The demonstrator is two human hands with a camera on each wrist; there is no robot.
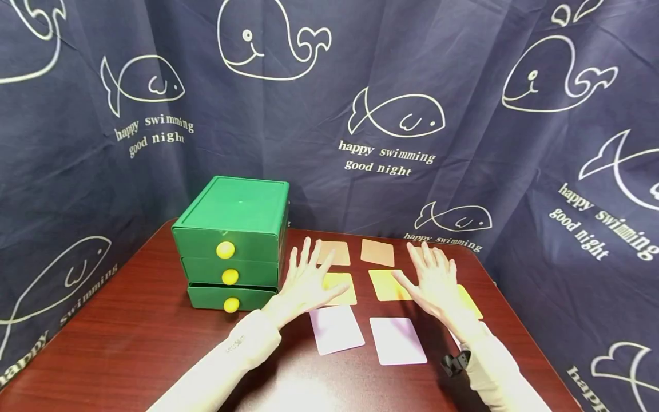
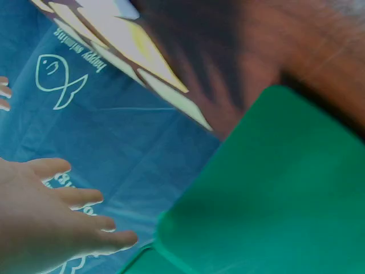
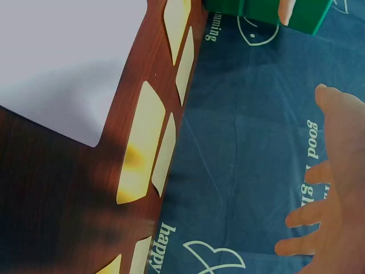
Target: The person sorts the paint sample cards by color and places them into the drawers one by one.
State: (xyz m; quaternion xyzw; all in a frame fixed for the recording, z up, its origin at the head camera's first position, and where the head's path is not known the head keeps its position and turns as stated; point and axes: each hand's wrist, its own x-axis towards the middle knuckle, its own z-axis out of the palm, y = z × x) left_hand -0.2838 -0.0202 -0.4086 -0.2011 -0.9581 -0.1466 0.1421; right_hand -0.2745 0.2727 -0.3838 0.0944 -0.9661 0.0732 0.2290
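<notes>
My left hand [image 1: 305, 284] hovers with its fingers spread beside the green drawer box [image 1: 234, 203], over the left-hand cards, holding nothing. To the right, my right hand [image 1: 436, 284] is likewise spread and raised above the cards, touching none. Flat square cards lie in rows: tan cards [image 1: 377, 253] at the back, yellow cards [image 1: 388, 285] in the middle, pale lilac cards [image 1: 398, 341] in front. My hands and right sleeve cover parts of several cards. Both wrist views show extended fingers: left hand [image 2: 51, 211], right hand [image 3: 339, 194].
The box has three drawers with yellow knobs [image 1: 231, 304]; its bottom drawer [image 1: 216, 297] sticks out slightly. Everything stands on a reddish-brown wooden table [image 1: 113, 337]. A dark blue curtain [image 1: 319, 126] with white whales and fish hangs behind and on both sides.
</notes>
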